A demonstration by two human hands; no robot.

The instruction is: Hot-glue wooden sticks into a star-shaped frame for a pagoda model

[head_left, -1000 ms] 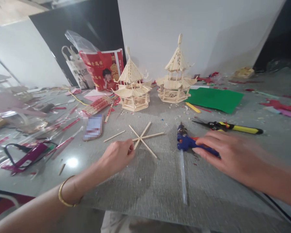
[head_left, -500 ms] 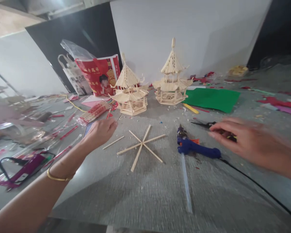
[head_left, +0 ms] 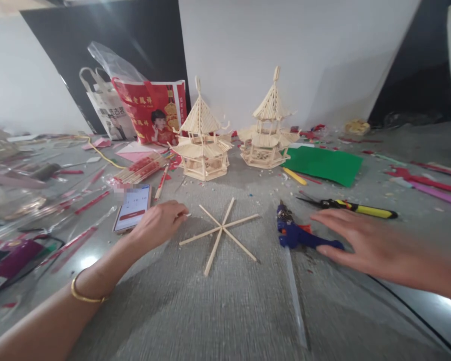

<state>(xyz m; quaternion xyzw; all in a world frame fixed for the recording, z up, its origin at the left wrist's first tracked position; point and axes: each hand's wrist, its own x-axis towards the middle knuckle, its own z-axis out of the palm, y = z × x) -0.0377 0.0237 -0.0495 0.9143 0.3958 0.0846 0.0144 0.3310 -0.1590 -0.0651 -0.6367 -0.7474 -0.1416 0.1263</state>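
Note:
My left hand (head_left: pixel 163 220) is closed, its fingertips pinched together at a thin wooden stick; only the stick's pale tip (head_left: pixel 189 215) shows and the hand covers the rest. To its right, several wooden sticks joined at the centre form a star (head_left: pixel 222 228) lying flat on the table. My right hand (head_left: pixel 355 240), slightly blurred, reaches over the handle of a blue glue gun (head_left: pixel 298 237), thumb and fingers apart. A clear glue stick (head_left: pixel 296 301) juts from the gun toward me. Just beyond that hand lie yellow-and-black cutters (head_left: pixel 361 207).
Two wooden-stick pagoda models (head_left: pixel 203 150) stand at the back beside a red bag (head_left: pixel 150 113). A phone (head_left: pixel 133 208) lies left of my left hand. Green sheet (head_left: pixel 323 164) lies at back right. Plastic-wrapped sticks clutter the left; a black cord (head_left: pixel 409 311) trails right.
My left hand has come down over the loose stick and closed on it. My right hand has let go of the cutters and moved nearer, over the glue gun's handle. The view has shifted slightly.

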